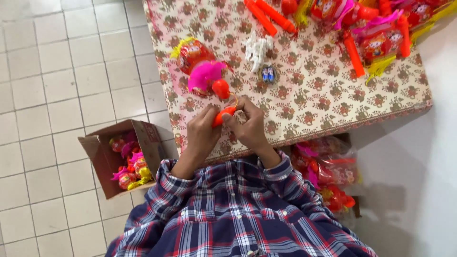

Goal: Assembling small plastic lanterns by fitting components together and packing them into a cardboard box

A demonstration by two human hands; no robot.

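Fingers of both our hands pinch a small orange plastic tube [223,115] over the near edge of the floral-patterned table [314,95]: left hand [202,133] grips its lower end, right hand [248,124] its upper, steadying it beside the pink-feathered red toy [205,76].

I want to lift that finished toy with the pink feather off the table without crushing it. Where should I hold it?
Probably by the round red knob at the near end of the toy, coming from the table's near edge. It looks firm and juts out clear of the pink feather and yellow fringe.
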